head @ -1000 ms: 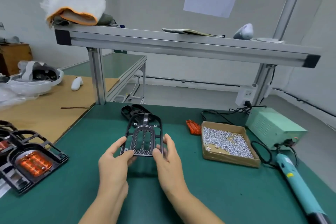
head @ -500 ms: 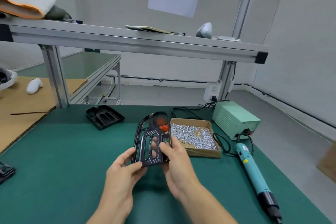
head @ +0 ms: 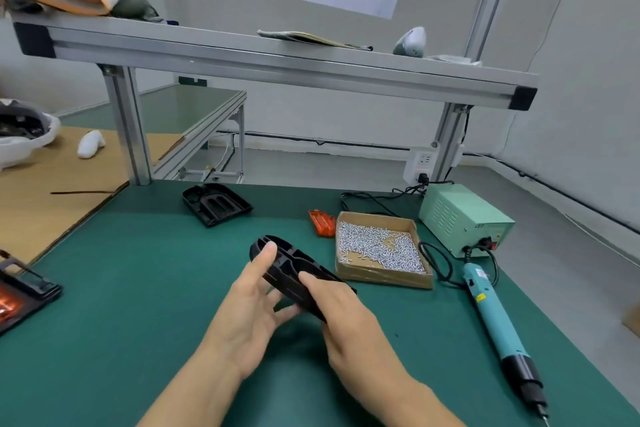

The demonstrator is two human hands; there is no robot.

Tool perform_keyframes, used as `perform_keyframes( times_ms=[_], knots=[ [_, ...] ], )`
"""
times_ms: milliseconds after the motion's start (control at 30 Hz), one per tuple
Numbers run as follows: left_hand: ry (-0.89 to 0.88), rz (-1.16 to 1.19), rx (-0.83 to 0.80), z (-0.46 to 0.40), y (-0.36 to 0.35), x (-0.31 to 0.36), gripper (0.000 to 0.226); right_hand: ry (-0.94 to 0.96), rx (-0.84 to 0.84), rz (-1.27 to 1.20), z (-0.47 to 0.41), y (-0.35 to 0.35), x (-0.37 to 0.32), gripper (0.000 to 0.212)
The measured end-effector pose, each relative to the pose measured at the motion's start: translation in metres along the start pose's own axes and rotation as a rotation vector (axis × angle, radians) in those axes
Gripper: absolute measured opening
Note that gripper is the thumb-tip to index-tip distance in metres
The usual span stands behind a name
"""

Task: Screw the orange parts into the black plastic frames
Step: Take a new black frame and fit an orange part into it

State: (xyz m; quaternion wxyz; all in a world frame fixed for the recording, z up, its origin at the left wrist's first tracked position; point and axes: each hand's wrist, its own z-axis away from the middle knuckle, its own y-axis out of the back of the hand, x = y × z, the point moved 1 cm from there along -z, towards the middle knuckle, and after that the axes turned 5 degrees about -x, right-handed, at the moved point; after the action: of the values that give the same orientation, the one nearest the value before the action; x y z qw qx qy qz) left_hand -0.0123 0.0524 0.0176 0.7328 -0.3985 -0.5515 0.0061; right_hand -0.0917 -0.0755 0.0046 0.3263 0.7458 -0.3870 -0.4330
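Note:
Both my hands hold one black plastic frame (head: 294, 270) above the green mat, tilted nearly edge-on to me. My left hand (head: 252, 308) has its thumb on the frame's rounded far end and its fingers under it. My right hand (head: 346, 315) grips the near end, fingers curled round the edge. An orange part (head: 322, 222) lies on the mat beside the screw box. A second black frame (head: 216, 203) lies at the back of the mat. At the far left edge sits a black frame with an orange part fitted (head: 20, 295).
A cardboard box of small silver screws (head: 379, 248) stands right of my hands. A teal electric screwdriver (head: 498, 329) lies at the right, cabled to a green power supply (head: 464, 218). An aluminium shelf (head: 277, 62) spans overhead on two posts. A cardboard-covered bench (head: 52, 180) adjoins at the left.
The frame has gone from upright and facing me to tilted almost flat and edge-on. My head has turned slightly back to the left, bringing the fitted frame at the left edge into view.

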Motion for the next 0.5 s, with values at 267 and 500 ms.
perform_keyframes(
  times_ms=[267,500],
  knots=[
    [0.002,0.195,0.027,-0.007,0.015,-0.012,0.026,0.076,-0.031,0.281,0.014,-0.008,-0.003,0.052],
    [-0.010,0.202,0.038,-0.012,0.026,-0.011,0.036,-0.203,0.192,-0.039,0.020,0.014,0.012,0.035]
  ],
)
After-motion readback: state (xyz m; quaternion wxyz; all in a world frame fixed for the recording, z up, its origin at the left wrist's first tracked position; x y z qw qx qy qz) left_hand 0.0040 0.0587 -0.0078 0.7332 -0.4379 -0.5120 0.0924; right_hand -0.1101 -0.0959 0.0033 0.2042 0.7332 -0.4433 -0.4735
